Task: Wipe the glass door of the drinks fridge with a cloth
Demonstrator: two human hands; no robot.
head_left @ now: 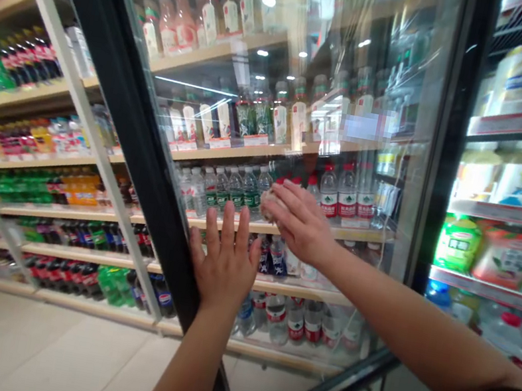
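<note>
A glass cooler door (260,114) with a black frame (148,108) stands swung out in front of me. My left hand (225,260) lies against it with fingers spread, at the lower part of the pane beside the frame, holding nothing. To its upper right, my right hand (299,222) is closed over a crumpled pale cloth (268,205), pressed to the glass. Only the edge of the cloth shows past my fingers; the rest is hidden under them. Lights and shelves reflect in the pane.
Behind the glass, wooden shelves (228,149) carry rows of bottles. More drink shelves (56,213) run along the left. At the right, the open cooler's shelves (515,213) hold bottles and packs. Pale floor tiles (77,345) lie below.
</note>
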